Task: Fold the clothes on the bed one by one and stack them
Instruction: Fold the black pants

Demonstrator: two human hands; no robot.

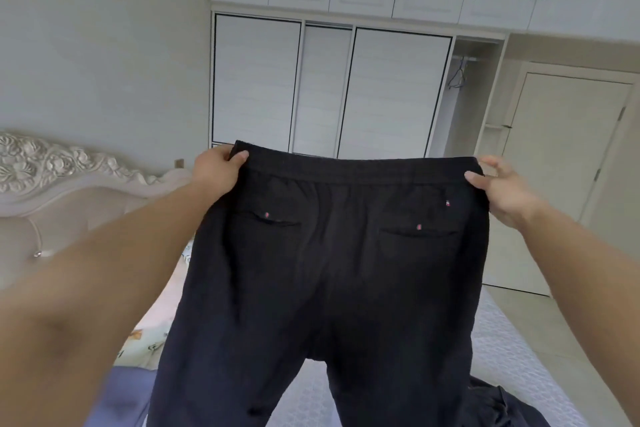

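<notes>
Left hand (216,168) and right hand (502,189) each pinch a waistband corner of one pair of dark navy fabric trousers (332,270), two back pockets facing near.

The black trousers (329,270) run off the bottom edge, so the leg ends aren't visible, and they cover most of the bed (512,350). The dark garment (498,402) at the bottom right is half hidden and cropped, can't tell what it is. Left forearm's blurry up close.
</notes>
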